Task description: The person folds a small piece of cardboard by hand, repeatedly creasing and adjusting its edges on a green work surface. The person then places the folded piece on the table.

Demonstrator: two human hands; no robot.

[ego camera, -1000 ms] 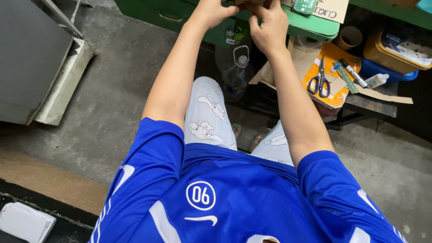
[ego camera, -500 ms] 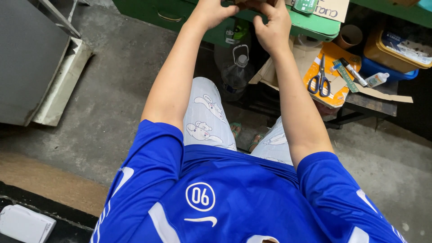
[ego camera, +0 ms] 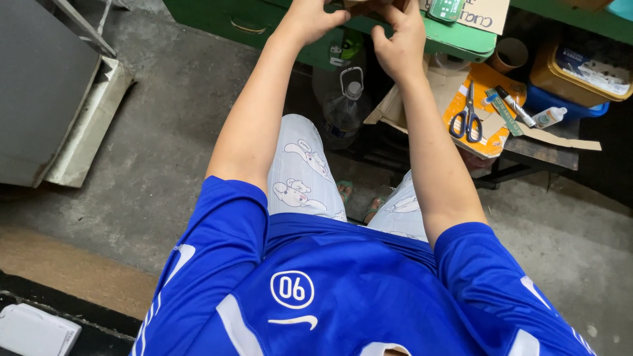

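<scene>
The small brown cardboard piece (ego camera: 369,5) sits at the very top edge of the view, on the green metal workbench (ego camera: 461,39), and most of it is cut off. It lies right between your two hands, so both are just as near. Your left hand (ego camera: 315,18) curls around its left side; your right hand (ego camera: 399,41) pinches its right side from just below (fingers bent, thumb up). Off to your right, well apart, black-handled scissors (ego camera: 467,118) rest on an orange card (ego camera: 484,109).
</scene>
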